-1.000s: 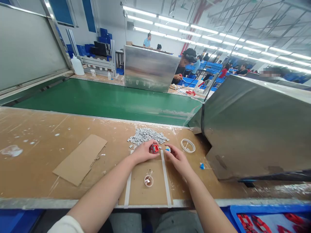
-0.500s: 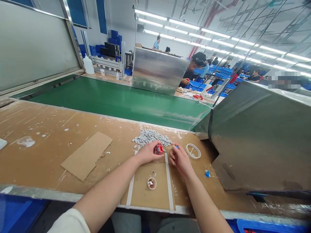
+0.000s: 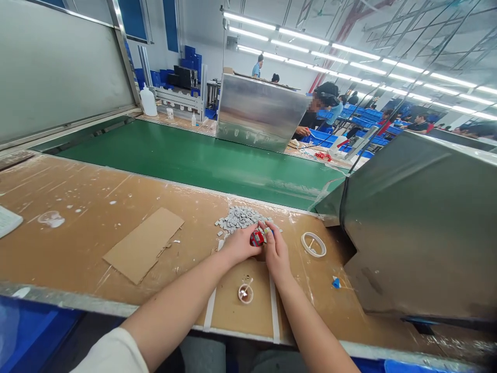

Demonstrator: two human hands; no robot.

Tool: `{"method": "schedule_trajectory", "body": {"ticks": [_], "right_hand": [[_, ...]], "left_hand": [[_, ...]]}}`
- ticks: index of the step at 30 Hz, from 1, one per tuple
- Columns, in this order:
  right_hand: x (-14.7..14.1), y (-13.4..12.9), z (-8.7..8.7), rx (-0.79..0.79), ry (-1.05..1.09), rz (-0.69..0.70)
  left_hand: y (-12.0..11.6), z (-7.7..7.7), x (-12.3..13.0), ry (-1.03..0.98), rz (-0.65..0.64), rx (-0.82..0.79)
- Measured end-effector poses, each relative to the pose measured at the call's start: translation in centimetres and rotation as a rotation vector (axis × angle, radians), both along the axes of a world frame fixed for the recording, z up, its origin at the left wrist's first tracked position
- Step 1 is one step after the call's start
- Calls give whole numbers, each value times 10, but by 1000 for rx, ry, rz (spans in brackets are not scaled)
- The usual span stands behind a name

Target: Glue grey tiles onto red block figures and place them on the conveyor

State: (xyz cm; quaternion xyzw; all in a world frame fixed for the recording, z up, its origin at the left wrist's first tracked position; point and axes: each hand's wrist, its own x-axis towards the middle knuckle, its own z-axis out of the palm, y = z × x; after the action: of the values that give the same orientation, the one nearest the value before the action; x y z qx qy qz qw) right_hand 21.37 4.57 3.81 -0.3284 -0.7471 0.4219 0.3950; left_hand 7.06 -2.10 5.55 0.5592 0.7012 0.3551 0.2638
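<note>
My left hand (image 3: 241,244) is closed round a small red and grey part (image 3: 257,238), just in front of a heap of small grey pieces (image 3: 238,218). Right beside it, my right hand (image 3: 276,251) has its fingers bent together at the red part, with something small and blue between them, mostly hidden. Below the hands, a small round cup (image 3: 245,294) with a thin white stick in it stands on a cardboard sheet (image 3: 258,316) edged with white tape.
A white tape ring (image 3: 313,244) and a blue scrap (image 3: 336,282) lie to the right, near a large metal housing (image 3: 419,228). Flat cardboard (image 3: 143,245) lies on the left. A green belt (image 3: 186,160) runs behind the table. Beyond it, a person works.
My right hand has moved left and now meets my left hand at the red part. The whole view has shifted slightly.
</note>
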Motion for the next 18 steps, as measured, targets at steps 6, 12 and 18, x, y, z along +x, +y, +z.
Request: {"method": "schedule_trajectory", "body": {"ticks": [6, 12, 18], "right_hand": [[-6, -9, -13, 43, 17, 32], [-2, -6, -15, 34, -41, 15], [1, -9, -13, 74, -226, -6]], "left_hand": [[-3, 9, 6, 197, 17, -189], [-3, 4, 5, 185, -16, -117], [-3, 3, 8, 216, 19, -101]]}}
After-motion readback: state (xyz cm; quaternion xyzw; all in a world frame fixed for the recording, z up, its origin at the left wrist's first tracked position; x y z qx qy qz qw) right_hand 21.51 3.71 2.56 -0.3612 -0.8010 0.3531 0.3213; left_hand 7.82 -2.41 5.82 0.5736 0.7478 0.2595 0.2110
